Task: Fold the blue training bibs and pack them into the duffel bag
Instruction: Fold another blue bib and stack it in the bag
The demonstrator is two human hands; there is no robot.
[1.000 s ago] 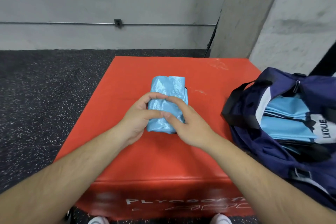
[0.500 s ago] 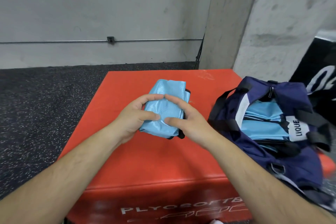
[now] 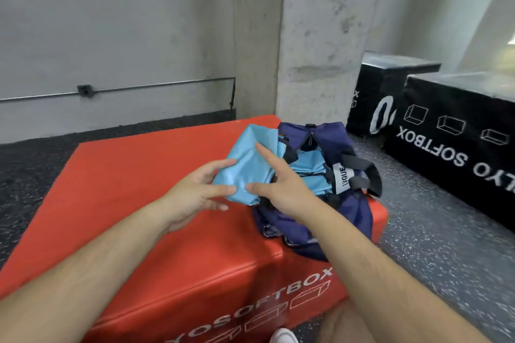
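concrete pillar (image 3: 315,36) stands behind the work area, with two black soft boxes (image 3: 459,147) on the floor to its right. the red surface (image 3: 125,175) fills the foreground. the navy duffel bag (image 3: 359,220) sits on the right end of the surface, zip open, dark straps loose over its mouth. packed bibs (image 3: 309,167) lie folded inside the bag.

the folded blue bib (image 3: 250,164) is held between both hands, clear of the surface, just beside the left rim of the bag mouth, with its far end tilted upward.

left hand (image 3: 192,198): fingers nearly straight and spread, tips touching the left edge of the bib. right hand (image 3: 281,189): thumb and forefinger lie on top of the bib, remaining fingers curl beneath it, clamping the bib on its right side.
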